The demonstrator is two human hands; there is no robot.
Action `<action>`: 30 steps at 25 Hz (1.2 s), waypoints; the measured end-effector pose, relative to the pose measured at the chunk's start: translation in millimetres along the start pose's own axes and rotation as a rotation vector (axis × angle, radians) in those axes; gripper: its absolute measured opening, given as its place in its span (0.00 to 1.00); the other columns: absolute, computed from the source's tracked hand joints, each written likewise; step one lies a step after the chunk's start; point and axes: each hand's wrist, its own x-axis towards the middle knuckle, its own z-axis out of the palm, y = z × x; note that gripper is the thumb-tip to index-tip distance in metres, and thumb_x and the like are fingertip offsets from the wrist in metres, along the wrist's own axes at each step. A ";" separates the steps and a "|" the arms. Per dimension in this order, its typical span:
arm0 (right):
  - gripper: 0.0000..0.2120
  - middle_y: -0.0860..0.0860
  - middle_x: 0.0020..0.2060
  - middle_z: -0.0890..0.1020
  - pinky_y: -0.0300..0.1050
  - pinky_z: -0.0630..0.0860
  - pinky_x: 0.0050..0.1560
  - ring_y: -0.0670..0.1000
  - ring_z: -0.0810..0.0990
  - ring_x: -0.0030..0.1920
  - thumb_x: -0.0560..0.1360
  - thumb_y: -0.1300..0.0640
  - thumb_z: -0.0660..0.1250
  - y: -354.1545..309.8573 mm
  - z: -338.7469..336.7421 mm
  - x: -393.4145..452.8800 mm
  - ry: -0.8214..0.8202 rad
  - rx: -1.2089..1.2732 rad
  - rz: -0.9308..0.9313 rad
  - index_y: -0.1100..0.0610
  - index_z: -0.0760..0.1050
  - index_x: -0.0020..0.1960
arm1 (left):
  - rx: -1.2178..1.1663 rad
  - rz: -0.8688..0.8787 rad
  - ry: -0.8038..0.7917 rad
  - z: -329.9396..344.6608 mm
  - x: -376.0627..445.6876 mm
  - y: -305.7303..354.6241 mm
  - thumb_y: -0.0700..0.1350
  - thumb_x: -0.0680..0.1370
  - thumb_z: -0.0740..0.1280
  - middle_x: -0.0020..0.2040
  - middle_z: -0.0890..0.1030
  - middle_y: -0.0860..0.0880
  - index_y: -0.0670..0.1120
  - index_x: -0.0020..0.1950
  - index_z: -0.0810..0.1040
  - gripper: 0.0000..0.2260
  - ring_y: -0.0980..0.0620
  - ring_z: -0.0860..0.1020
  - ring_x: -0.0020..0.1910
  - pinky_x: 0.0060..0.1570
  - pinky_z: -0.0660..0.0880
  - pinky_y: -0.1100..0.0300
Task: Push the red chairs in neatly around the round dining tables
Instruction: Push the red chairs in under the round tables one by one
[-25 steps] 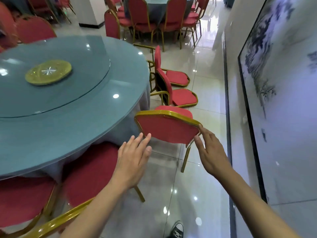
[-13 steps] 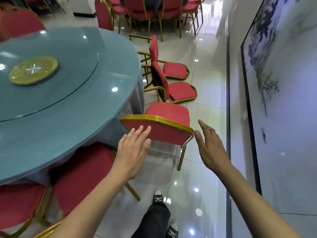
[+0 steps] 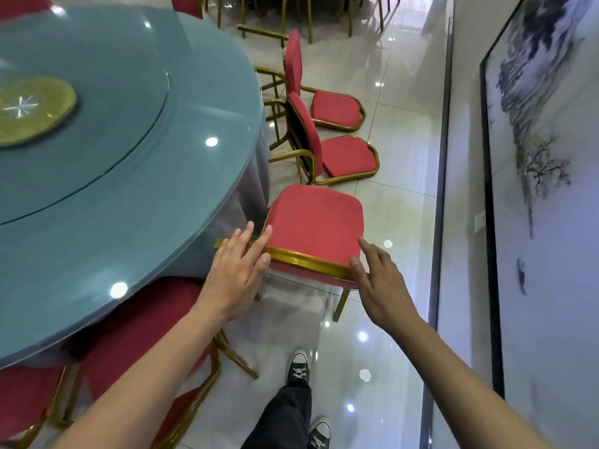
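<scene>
Beside the round table [image 3: 136, 176], both hands rest flat-fingered on the nearest red chair [image 3: 316, 218]: left hand [image 3: 235, 273], right hand [image 3: 377, 280]. Gripping comes next, I judge, then turning it tableward.

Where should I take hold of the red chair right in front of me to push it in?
Grip the gold top rail of the nearest red chair's backrest, coming from behind. It faces you edge-on, and the left hand and right hand already sit at its two ends. The seat lies beside the round table, so likely turn it first.
</scene>
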 end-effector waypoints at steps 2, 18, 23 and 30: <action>0.28 0.52 0.78 0.63 0.57 0.62 0.75 0.54 0.64 0.77 0.84 0.38 0.49 1.2 6.6 17.2 -0.024 0.001 0.019 0.44 0.56 0.82 | 0.011 -0.052 -0.051 3.8 24.4 -17.6 0.68 0.79 0.33 0.83 0.50 0.51 0.64 0.81 0.47 0.30 0.50 0.45 0.82 0.79 0.42 0.49; 0.33 0.48 0.64 0.77 0.57 0.73 0.65 0.51 0.76 0.61 0.80 0.32 0.44 12.7 49.1 36.4 0.079 0.054 0.093 0.46 0.77 0.70 | -0.246 -0.209 -0.016 12.1 79.0 -57.8 0.70 0.75 0.52 0.80 0.63 0.51 0.60 0.77 0.67 0.32 0.50 0.62 0.78 0.76 0.60 0.40; 0.30 0.49 0.64 0.77 0.59 0.73 0.64 0.53 0.77 0.61 0.81 0.35 0.47 17.6 43.6 32.0 0.039 0.065 0.024 0.48 0.78 0.68 | -0.189 -0.271 0.005 19.3 52.5 -50.8 0.70 0.74 0.48 0.77 0.69 0.53 0.59 0.78 0.66 0.34 0.50 0.64 0.78 0.77 0.58 0.42; 0.27 0.51 0.63 0.77 0.60 0.73 0.63 0.56 0.77 0.60 0.84 0.39 0.47 60.5 8.6 25.5 -0.021 -0.007 -0.110 0.49 0.79 0.67 | -0.233 -0.432 0.070 54.4 1.3 5.8 0.70 0.74 0.48 0.77 0.69 0.53 0.60 0.77 0.67 0.34 0.48 0.61 0.79 0.77 0.55 0.42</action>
